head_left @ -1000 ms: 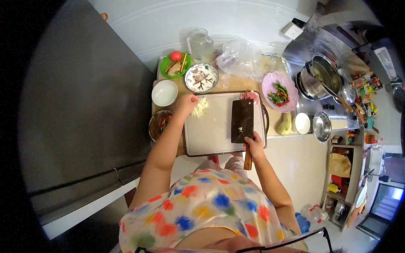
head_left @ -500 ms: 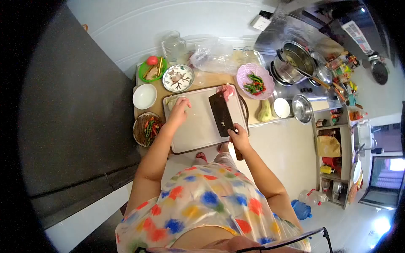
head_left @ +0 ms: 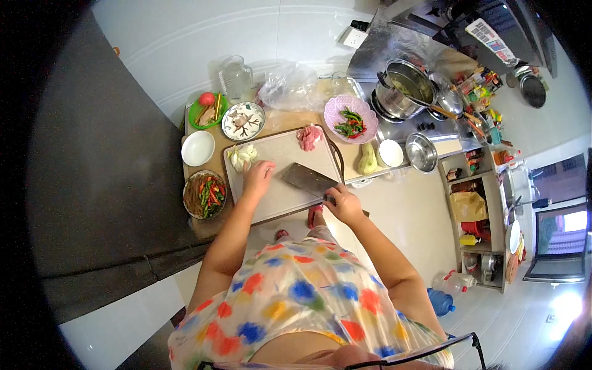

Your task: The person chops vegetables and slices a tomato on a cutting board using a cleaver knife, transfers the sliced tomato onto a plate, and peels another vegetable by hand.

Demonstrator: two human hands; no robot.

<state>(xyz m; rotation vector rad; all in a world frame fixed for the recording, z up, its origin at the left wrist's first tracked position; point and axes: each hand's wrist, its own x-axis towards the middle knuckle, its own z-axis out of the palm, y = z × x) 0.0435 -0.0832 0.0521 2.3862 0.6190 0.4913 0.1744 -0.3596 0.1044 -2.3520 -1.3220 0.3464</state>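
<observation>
My right hand (head_left: 343,203) is closed around the handle of a cleaver (head_left: 310,180), whose broad dark blade lies slanted low over the pale cutting board (head_left: 280,200), pointing up and left. My left hand (head_left: 259,179) is over the board's left part with its fingers loosely apart and nothing visible in them. Just beyond its fingertips lies a small heap of pale cut vegetable (head_left: 242,156). Pink raw meat (head_left: 309,138) sits in a pile at the board's far right corner, apart from both hands.
Left of the board stand a bowl with peppers and brown strips (head_left: 205,195), a white bowl (head_left: 198,148) and a green plate (head_left: 206,123). A patterned plate (head_left: 243,121) is behind. To the right are a pink bowl of peppers (head_left: 336,120), a pale squash (head_left: 367,160) and a pot (head_left: 398,98).
The cleaver has swung from beside the meat leftward and nearer me, its blade now slanting left. My left hand has shifted slightly nearer me, exposing the pale vegetable. The camera view has shifted.
</observation>
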